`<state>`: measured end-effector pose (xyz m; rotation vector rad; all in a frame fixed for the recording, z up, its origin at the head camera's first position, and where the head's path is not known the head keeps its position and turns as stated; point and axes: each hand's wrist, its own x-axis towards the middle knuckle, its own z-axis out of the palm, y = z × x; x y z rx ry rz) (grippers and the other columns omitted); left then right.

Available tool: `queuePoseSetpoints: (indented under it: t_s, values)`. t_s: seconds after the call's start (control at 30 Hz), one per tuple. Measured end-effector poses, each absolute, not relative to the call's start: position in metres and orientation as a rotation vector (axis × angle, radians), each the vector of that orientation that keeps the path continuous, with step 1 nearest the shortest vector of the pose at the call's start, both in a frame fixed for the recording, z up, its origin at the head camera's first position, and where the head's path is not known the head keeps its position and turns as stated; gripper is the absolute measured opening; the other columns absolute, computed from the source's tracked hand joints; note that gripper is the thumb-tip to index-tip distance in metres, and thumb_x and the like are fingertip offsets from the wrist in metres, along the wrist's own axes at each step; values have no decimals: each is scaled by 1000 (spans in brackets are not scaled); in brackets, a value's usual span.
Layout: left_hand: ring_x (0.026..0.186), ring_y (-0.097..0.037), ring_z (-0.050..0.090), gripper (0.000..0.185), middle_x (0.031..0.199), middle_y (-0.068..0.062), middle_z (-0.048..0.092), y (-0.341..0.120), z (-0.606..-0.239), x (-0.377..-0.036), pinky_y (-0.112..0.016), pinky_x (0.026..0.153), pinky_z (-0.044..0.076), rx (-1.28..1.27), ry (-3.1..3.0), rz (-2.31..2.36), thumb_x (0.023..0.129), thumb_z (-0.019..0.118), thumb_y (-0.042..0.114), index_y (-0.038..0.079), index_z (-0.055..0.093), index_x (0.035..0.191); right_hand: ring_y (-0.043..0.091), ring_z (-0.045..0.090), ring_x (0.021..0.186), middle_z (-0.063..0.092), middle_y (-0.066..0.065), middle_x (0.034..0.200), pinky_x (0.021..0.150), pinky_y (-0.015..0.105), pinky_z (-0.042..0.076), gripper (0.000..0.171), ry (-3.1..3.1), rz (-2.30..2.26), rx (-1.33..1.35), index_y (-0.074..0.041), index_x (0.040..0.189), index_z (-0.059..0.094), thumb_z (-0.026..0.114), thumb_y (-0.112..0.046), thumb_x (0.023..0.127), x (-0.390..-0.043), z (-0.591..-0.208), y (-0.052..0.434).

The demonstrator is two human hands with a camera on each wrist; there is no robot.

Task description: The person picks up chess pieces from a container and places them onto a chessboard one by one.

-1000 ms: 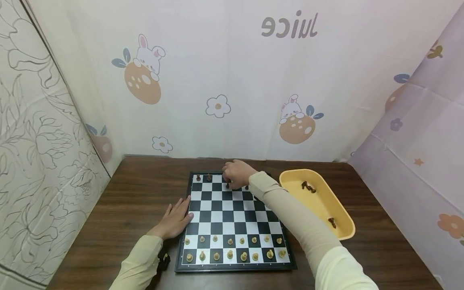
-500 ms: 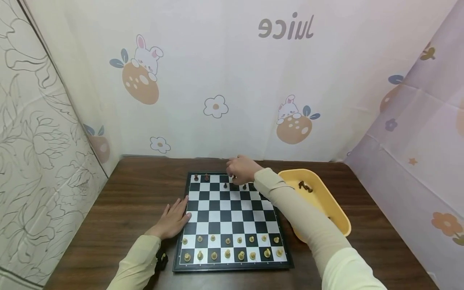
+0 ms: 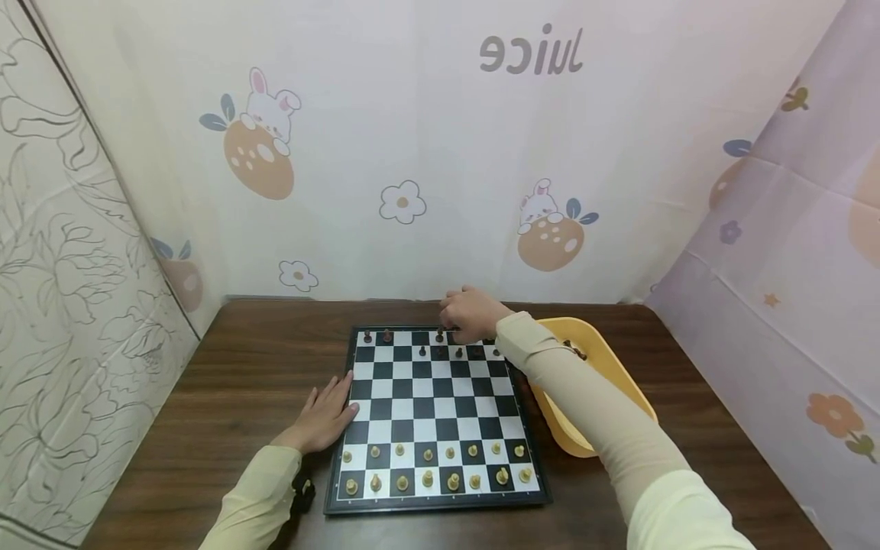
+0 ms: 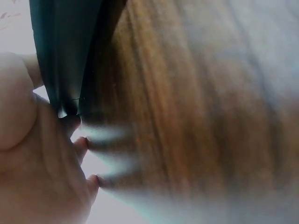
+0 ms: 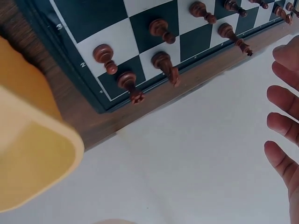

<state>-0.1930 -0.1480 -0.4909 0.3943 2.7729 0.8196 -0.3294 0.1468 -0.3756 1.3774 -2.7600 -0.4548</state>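
A black-and-white chessboard lies on a brown wooden table. Light pieces fill its two near rows, and dark pieces stand on the two far rows. My right hand hovers over the far right corner of the board; in the right wrist view its fingers are spread and hold nothing above the dark pieces. My left hand lies flat on the table, its fingertips against the board's left edge.
A yellow tray stands right of the board, partly behind my right forearm, with a few dark pieces in it. Its rim shows in the right wrist view. Curtains with printed patterns close in the table at the back and both sides.
My right hand has moved rightward along the far rows and no longer holds anything. A dark piece now stands uncovered just left of it. The left hand has stayed put.
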Motion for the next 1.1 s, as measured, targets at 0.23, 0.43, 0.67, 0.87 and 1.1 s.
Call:
queuePoseSetpoints:
  t_s: [0.23, 0.43, 0.67, 0.87, 1.1]
  values:
    - [142, -40, 10, 63, 155, -21, 19, -147, -494, -195, -59, 111, 1, 383, 2770, 798, 103, 38, 31, 0, 13, 151, 13, 51, 79, 61, -7, 85, 67, 31, 41, 13, -2736, -437, 1389, -17, 87, 74, 69, -19, 75, -327, -372, 158]
    - [142, -41, 9, 64, 155, -22, 18, -148, -496, -195, -60, 110, 0, 389, 2784, 803, 102, 38, 31, -1, 12, 151, 13, 51, 77, 61, -7, 83, 65, 30, 40, 8, -2712, -464, 1370, -18, 82, 72, 69, -19, 74, -325, -371, 165]
    - [142, -40, 10, 67, 155, -22, 18, -147, -502, -193, -59, 111, 0, 392, 2788, 798, 102, 35, 39, 0, 13, 152, 13, 52, 81, 62, -6, 86, 68, 30, 42, 13, -2759, -477, 1330, -18, 85, 73, 73, -23, 74, -321, -368, 175]
    - [142, -42, 10, 64, 154, -24, 19, -145, -494, -189, -60, 110, 1, 372, 2781, 820, 102, 40, 30, -3, 14, 150, 14, 52, 82, 62, -6, 88, 70, 32, 42, 13, -2776, -481, 1319, -17, 88, 74, 74, -24, 77, -319, -366, 185]
    - [142, -41, 9, 63, 154, -22, 19, -142, -491, -186, -60, 110, 0, 364, 2785, 792, 102, 40, 29, -2, 13, 151, 14, 50, 80, 60, -6, 85, 68, 32, 40, 11, -2753, -468, 1323, -18, 86, 73, 71, -22, 76, -316, -365, 201]
